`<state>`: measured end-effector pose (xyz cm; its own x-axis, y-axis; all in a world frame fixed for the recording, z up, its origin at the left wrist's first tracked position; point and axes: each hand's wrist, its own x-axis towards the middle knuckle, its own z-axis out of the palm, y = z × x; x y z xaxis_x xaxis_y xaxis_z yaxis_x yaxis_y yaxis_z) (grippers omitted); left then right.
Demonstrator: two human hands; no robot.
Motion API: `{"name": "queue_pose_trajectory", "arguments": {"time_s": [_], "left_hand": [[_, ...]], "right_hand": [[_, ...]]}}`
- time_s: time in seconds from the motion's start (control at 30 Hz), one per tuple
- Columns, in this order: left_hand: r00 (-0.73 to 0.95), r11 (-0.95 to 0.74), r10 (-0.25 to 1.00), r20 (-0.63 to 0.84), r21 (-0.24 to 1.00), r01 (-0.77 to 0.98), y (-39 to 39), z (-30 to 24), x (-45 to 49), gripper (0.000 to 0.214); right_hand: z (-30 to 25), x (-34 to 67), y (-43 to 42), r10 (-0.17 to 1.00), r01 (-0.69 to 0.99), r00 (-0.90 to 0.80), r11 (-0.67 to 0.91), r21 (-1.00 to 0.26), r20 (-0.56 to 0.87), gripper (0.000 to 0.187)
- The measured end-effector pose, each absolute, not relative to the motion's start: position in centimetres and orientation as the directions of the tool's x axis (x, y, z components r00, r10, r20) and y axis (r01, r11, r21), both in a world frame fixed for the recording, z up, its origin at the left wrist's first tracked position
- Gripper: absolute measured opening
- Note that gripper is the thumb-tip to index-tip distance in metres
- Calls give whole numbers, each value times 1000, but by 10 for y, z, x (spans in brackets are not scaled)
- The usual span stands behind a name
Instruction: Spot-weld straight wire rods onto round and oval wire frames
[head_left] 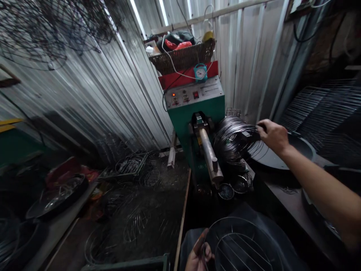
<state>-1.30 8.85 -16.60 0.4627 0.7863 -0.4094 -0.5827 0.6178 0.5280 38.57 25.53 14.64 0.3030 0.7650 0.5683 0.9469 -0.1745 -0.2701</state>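
Note:
My right hand (pixel 273 135) reaches out to the right of a green machine (pixel 194 113) and is closed on a thick bundle of dark wire rings (pixel 234 141). The bundle hangs beside the machine's metal cylinder arm (pixel 210 156). At the bottom of the view my left hand (pixel 199 256) grips the rim of a round wire grille (pixel 239 244) that rests over my lap. Its fingers are curled round the wire.
A basket (pixel 183 56) with cloths and a small teal clock (pixel 200 72) top the machine. Corrugated metal walls (pixel 113 82) enclose the space. Loose wire rings (pixel 135 210) litter the floor. A dark pan (pixel 59 197) lies left, another dark pan (pixel 284 152) right, wire racks (pixel 318 109) behind.

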Motion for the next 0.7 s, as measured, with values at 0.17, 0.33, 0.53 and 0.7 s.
{"name": "queue_pose_trajectory", "arguments": {"time_s": [0.17, 0.33, 0.53, 0.7], "left_hand": [[511, 645, 764, -394, 506, -573, 91, -180, -15, 52], [539, 644, 764, -356, 473, -601, 89, -183, -13, 58], [608, 671, 730, -314, 503, -545, 95, -194, -18, 35], [642, 695, 700, -313, 505, -512, 99, -195, -19, 35]], "right_hand": [[22, 433, 219, 802, 823, 558, -502, -266, 213, 39], [-54, 460, 230, 830, 824, 558, -549, -142, 27, 32], [-58, 498, 253, 826, 816, 558, -563, -128, -80, 31], [-55, 509, 247, 809, 791, 585, -583, -187, -51, 37]]}}
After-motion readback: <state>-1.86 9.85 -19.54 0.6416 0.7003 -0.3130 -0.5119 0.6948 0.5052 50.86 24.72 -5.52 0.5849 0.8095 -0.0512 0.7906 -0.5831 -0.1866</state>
